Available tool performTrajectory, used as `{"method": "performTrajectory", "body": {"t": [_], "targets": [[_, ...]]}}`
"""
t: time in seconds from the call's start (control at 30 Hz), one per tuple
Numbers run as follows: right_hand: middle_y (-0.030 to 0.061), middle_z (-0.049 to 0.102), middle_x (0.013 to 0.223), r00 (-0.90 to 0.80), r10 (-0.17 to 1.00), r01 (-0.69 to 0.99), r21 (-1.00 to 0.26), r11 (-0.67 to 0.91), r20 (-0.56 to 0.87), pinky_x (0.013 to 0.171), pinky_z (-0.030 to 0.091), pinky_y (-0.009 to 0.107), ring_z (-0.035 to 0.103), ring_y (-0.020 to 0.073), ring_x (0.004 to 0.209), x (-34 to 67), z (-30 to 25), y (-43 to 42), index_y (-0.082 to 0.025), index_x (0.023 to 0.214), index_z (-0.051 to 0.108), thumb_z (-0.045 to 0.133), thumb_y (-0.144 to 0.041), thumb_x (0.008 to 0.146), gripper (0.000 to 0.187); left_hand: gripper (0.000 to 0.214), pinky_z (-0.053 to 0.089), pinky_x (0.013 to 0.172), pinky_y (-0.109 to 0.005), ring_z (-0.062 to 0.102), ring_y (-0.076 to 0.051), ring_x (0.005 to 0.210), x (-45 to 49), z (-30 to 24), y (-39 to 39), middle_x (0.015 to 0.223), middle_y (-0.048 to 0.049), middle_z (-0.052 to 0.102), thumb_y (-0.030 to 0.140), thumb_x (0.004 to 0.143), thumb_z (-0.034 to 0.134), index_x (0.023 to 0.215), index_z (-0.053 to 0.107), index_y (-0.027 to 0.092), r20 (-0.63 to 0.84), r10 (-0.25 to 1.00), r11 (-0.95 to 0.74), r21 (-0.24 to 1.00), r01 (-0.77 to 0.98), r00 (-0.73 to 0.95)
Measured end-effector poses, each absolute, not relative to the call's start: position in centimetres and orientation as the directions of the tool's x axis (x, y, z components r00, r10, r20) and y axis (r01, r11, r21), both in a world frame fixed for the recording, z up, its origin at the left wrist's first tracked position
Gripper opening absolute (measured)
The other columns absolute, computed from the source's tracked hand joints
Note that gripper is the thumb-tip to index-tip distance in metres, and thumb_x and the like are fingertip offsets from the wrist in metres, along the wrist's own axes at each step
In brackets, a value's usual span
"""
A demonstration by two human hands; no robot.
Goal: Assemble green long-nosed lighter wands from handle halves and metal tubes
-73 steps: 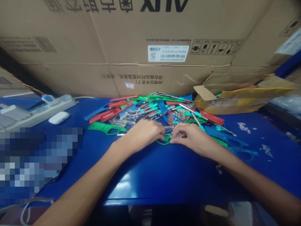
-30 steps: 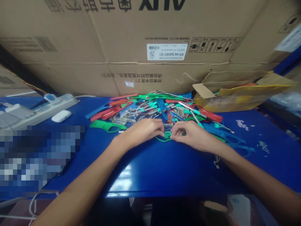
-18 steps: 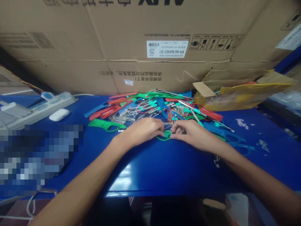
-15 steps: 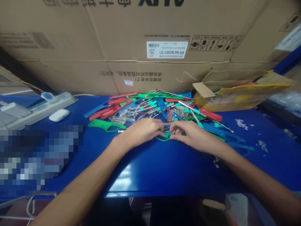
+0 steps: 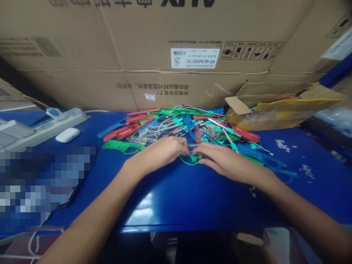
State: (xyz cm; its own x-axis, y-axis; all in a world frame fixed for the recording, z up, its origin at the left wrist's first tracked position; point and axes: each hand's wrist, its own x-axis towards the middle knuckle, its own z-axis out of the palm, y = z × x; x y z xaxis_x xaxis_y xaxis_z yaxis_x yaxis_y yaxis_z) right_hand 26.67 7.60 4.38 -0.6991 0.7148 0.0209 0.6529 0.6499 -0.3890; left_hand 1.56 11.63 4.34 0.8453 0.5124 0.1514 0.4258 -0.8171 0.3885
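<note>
My left hand (image 5: 162, 152) and my right hand (image 5: 220, 159) meet at the near edge of a heap of plastic tools (image 5: 187, 126) in red, green and blue with metal pins. Both hands pinch a small green plastic piece (image 5: 189, 159) with a thin metal pin between them. The fingers of both hands are curled and pressed together on that piece. A green handle (image 5: 121, 146) lies alone on the blue table (image 5: 181, 198), just left of my left hand.
A large cardboard box (image 5: 165, 51) stands right behind the heap. A yellow bag with a cardboard flap (image 5: 277, 112) lies at the right. A white power strip (image 5: 41, 126) and a white earbud case (image 5: 67, 134) lie at the left.
My hands stayed together on the green piece. My right hand's fingers have flattened a little and slid slightly left. The view shifted a bit.
</note>
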Motion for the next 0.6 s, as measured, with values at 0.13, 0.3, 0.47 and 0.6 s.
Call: {"method": "performTrajectory", "body": {"t": [0.13, 0.3, 0.47, 0.6], "targets": [[0.0081, 0.064, 0.122, -0.708, 0.705, 0.641, -0.382, 0.666, 0.041, 0.096, 0.052, 0.04, 0.063, 0.023, 0.111, 26.79, 4.25, 7.77, -0.023, 0.125, 0.058, 0.049, -0.028, 0.104, 0.023, 0.029, 0.048, 0.076, -0.028, 0.066, -0.015, 0.089, 1.77, 4.18, 11.64, 0.104, -0.0045, 0.067, 0.009, 0.1, 0.048, 0.101, 0.075, 0.019, 0.152, 0.53, -0.807, 0.392, 0.441, 0.834], [0.0074, 0.065, 0.12, -0.702, 0.71, 0.638, -0.388, 0.665, 0.062, 0.093, 0.052, 0.039, 0.064, 0.0225, 0.108, 26.81, 4.04, 7.84, -0.023, 0.124, 0.058, 0.05, -0.029, 0.103, 0.023, 0.026, 0.05, 0.081, -0.028, 0.067, -0.016, 0.094, 1.92, 4.14, 11.67, 0.107, -0.0045, 0.067, 0.009, 0.1, 0.047, 0.103, 0.071, 0.018, 0.133, 0.543, -0.792, 0.41, 0.453, 0.829], [0.007, 0.065, 0.121, -0.702, 0.709, 0.637, -0.385, 0.668, 0.069, 0.091, 0.052, 0.037, 0.064, 0.0219, 0.109, 26.78, 3.99, 7.81, -0.023, 0.124, 0.058, 0.049, -0.03, 0.104, 0.022, 0.026, 0.051, 0.08, -0.029, 0.068, -0.017, 0.095, 2.08, 4.56, 11.53, 0.111, -0.0059, 0.068, 0.01, 0.101, 0.046, 0.104, 0.071, 0.016, 0.112, 0.555, -0.784, 0.402, 0.473, 0.824], [0.0074, 0.064, 0.118, -0.696, 0.716, 0.65, -0.383, 0.657, 0.048, 0.09, 0.052, 0.038, 0.064, 0.0223, 0.106, 26.78, 4.02, 7.8, -0.022, 0.123, 0.058, 0.049, -0.03, 0.104, 0.022, 0.029, 0.05, 0.08, -0.028, 0.067, -0.016, 0.096, 2.12, 4.51, 11.47, 0.111, -0.0054, 0.068, 0.009, 0.101, 0.044, 0.105, 0.071, 0.018, 0.129, 0.545, -0.797, 0.389, 0.463, 0.829]]}}
